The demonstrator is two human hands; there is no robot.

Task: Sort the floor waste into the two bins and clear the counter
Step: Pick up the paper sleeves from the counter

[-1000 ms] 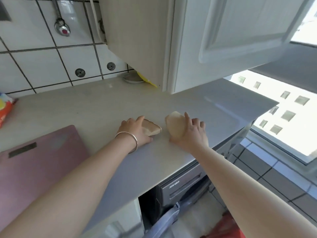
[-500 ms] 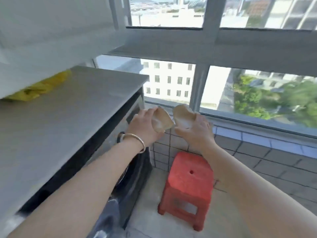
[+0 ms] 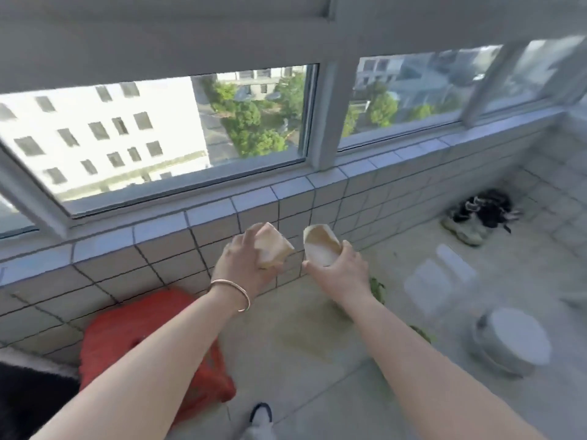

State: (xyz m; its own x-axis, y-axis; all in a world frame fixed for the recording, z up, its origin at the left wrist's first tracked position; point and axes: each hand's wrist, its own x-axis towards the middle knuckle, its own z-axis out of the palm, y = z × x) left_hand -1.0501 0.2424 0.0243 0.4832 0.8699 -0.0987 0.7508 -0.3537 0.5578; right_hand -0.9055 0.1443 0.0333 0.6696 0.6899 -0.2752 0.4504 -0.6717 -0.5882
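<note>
A shell piece sits in each hand's grip, left hand and right hand.

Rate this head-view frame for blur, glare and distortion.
Head view: wide-angle bending bows the window frame; motion blur smears the bin and shoes; the building outside is blown out; both hands and their shell pieces stay readable.

Two pale beige shell-like pieces look hard and matt, inner faces smooth; thin metal bangle glossy; red plastic stool dull; small square wall tiles glazed, smooth; round grey lidded bin metal-looking, satin; concrete-like floor matt.
</note>
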